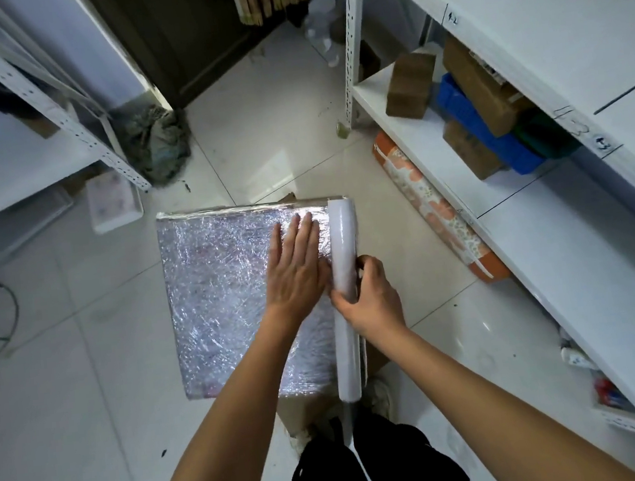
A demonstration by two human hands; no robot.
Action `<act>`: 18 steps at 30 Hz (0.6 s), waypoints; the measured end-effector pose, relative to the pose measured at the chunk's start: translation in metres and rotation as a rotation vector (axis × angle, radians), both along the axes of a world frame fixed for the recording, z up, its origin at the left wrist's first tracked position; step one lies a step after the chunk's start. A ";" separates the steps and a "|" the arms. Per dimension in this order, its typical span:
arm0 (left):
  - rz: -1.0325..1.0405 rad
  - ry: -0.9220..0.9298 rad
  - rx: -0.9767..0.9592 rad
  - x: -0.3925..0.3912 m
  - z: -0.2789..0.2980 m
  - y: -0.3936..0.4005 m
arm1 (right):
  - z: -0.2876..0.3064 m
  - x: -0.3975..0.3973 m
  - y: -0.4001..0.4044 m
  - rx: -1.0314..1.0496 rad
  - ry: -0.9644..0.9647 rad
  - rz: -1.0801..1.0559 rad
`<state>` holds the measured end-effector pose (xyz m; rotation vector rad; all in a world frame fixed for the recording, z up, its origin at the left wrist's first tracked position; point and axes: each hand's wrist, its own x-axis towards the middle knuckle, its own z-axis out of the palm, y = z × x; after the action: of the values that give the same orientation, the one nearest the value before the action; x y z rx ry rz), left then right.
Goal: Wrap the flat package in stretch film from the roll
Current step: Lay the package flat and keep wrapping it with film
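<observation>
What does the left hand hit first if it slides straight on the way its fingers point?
Probably nothing solid at first: the left hand lies flat on the film-covered flat package, fingers aimed at its far edge. Past that edge is only bare white floor tile. The white stretch film roll runs alongside, off that line.

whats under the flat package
Brown cardboard shows beneath the flat package: a corner pokes out past its far edge and more shows below its near edge. The package covers the rest, so whether that is one piece, and its extent, cannot be seen.
</observation>
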<state>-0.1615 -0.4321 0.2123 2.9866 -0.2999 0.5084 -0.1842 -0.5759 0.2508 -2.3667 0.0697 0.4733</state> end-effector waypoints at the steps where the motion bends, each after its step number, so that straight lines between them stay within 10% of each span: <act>1: 0.003 0.018 0.019 0.001 -0.001 0.002 | 0.001 -0.001 -0.001 0.007 0.009 0.010; 18: -0.059 0.025 0.106 0.011 0.019 -0.006 | 0.009 -0.002 0.003 0.025 0.083 -0.079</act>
<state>-0.1504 -0.4381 0.2316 3.0723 -0.4248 0.4631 -0.1867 -0.5730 0.2601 -2.3102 0.1939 0.5303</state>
